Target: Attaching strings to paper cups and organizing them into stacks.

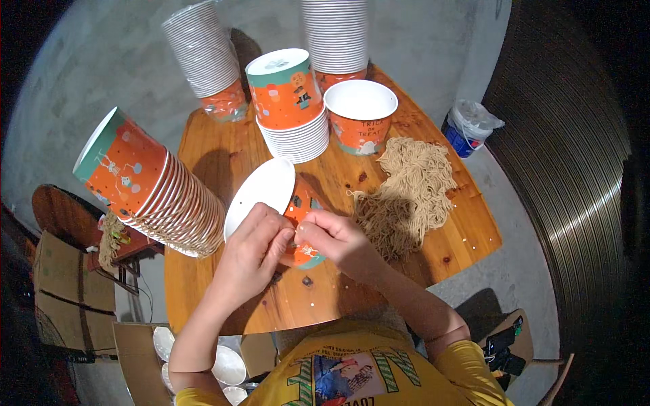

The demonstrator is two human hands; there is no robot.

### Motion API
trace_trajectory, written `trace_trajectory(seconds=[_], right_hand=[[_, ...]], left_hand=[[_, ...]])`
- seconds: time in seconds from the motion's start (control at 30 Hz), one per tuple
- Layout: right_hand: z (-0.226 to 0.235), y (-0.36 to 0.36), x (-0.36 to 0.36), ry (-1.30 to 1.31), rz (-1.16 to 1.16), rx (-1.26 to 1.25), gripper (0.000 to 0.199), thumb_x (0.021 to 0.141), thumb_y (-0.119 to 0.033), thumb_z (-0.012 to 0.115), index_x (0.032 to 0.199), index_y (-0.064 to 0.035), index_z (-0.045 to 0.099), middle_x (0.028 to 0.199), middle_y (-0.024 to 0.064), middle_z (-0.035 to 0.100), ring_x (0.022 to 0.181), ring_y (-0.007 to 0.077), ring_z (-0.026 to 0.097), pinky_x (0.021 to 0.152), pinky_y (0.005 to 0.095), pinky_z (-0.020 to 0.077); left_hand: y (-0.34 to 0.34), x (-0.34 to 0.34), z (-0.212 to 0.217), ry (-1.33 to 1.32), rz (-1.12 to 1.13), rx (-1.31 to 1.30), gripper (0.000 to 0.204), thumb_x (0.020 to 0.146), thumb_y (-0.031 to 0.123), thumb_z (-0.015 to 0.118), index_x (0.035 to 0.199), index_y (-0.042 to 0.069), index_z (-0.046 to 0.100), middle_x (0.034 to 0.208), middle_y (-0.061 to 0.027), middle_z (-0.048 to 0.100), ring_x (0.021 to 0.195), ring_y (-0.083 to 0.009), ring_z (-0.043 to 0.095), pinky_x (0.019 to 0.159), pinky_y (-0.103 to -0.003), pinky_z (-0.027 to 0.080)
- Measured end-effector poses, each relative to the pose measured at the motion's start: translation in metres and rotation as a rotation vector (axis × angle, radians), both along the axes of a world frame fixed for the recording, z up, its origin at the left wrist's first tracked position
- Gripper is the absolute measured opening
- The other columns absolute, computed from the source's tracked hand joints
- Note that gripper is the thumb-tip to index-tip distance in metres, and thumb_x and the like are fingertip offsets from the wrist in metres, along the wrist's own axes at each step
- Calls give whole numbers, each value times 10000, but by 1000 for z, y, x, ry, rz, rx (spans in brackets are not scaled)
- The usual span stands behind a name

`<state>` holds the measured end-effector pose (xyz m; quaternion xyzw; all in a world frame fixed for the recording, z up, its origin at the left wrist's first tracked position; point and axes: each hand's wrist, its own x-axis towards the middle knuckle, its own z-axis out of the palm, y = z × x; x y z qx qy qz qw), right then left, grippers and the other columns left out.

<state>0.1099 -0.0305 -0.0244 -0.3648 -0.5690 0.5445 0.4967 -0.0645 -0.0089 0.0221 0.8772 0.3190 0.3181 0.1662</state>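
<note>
An orange and green paper bucket (308,203) lies tilted on the wooden table in front of me, its white opening facing left. My left hand (254,247) is closed at the bucket's rim, with the thumb by the printed outer wall. The fingertips of my right hand (335,240) are pinched together beside the left thumb, close against that wall. Whatever sits in this pinch is too small or hidden to make out. Right of the bucket lies a heap of tan cord (416,196), partly in shadow.
A leaning stack of buckets (162,189) with cord along its side stands left. Behind are an inverted bucket stack (288,101), an upright bucket (362,118) and tall wrapped stacks (203,54). A cardboard box (139,352) holds white-mouthed containers below the table (474,237). A lined bin (467,128) stands beyond.
</note>
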Motion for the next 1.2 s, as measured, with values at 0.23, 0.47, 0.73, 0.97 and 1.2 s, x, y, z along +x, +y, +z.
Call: trace_trajectory(seconds=[0.23, 0.47, 0.73, 0.97, 1.2], right_hand=[[-10, 1, -3, 57, -18, -3, 124, 918, -133, 558, 870, -21, 581, 752, -54, 534, 691, 13, 464, 622, 198, 403], [-3, -3, -4, -87, -93, 10, 72, 896, -74, 568, 853, -17, 576, 692, -79, 507, 633, -17, 435, 546, 179, 361], [-10, -1, -4, -78, -78, 11, 82, 903, -79, 556, 858, -14, 578, 716, -71, 522, 647, -12, 447, 569, 177, 377], [-18, 1, -2, 70, -26, 4, 124, 922, -141, 548, 879, -28, 575, 714, -63, 512, 650, 7, 445, 574, 193, 380], [-13, -3, -6, 122, -44, -19, 49, 897, -60, 570, 869, -21, 562, 729, -57, 532, 654, -5, 468, 575, 167, 391]], left_hand=[[-2, 1, 2, -8, 15, -73, 47, 834, 0, 567, 859, -9, 528, 846, -128, 480, 755, -293, 551, 656, -347, 460], [-2, 0, 3, -19, 24, -81, 99, 799, -31, 581, 891, -11, 547, 858, -112, 488, 763, -260, 565, 632, -317, 479], [-3, 2, 3, -25, 1, -33, 152, 801, -11, 617, 949, -8, 582, 858, -116, 508, 754, -263, 569, 639, -328, 486], [-4, 1, -1, 21, 8, 62, 106, 802, -2, 630, 881, -10, 559, 844, -127, 510, 753, -298, 564, 641, -364, 467], [-6, 2, -1, 13, 19, 68, 108, 799, -30, 611, 863, -10, 527, 853, -129, 497, 766, -306, 565, 656, -370, 468]])
